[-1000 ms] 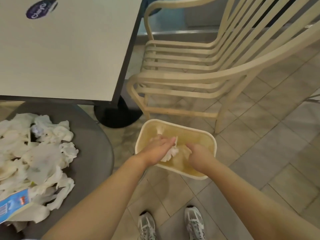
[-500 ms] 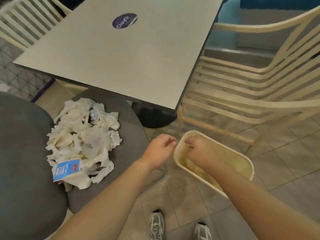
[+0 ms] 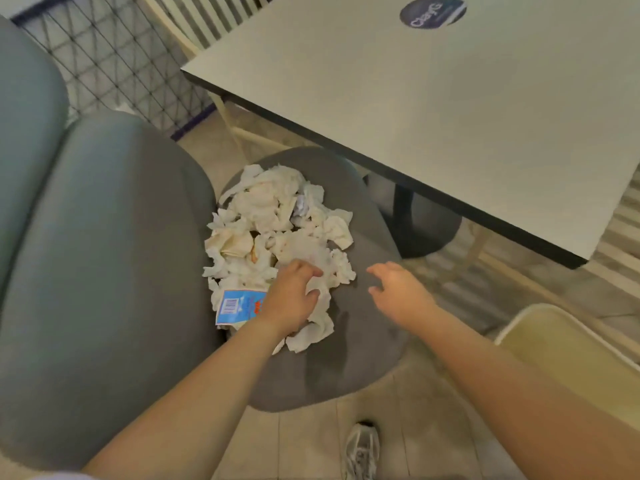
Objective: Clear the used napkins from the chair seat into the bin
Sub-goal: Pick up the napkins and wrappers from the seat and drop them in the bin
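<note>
Nearest the camera, one grey sneaker (image 3: 362,452) shows on the tiled floor (image 3: 304,441), its heel cut off by the bottom edge. Both bare forearms reach up from the lower frame.

The left hand (image 3: 291,299) lies on the near edge of the napkin pile (image 3: 273,233), fingers curled into the white paper and gripping a crumpled napkin; its fingertips are buried in the tissue, so how much it holds is unclear. The right hand (image 3: 398,292) hovers just beside the pile over bare grey seat (image 3: 363,341), fingers spread and loosely bent, holding nothing.

The napkins are a loose heap of crumpled white and cream tissue, some stained yellowish, lying on the seat's left part against the padded grey chair back (image 3: 97,271). A blue packet (image 3: 237,306) with a barcode lies at the pile's near left corner, partly hidden under the left wrist.

The cream bin (image 3: 571,351) stands at right, mostly cut off by the frame and the right arm.

Farther off, a pale table (image 3: 433,116) overhangs the seat's far edge, with a dark round sticker (image 3: 433,11) whose lettering is blurred.
</note>
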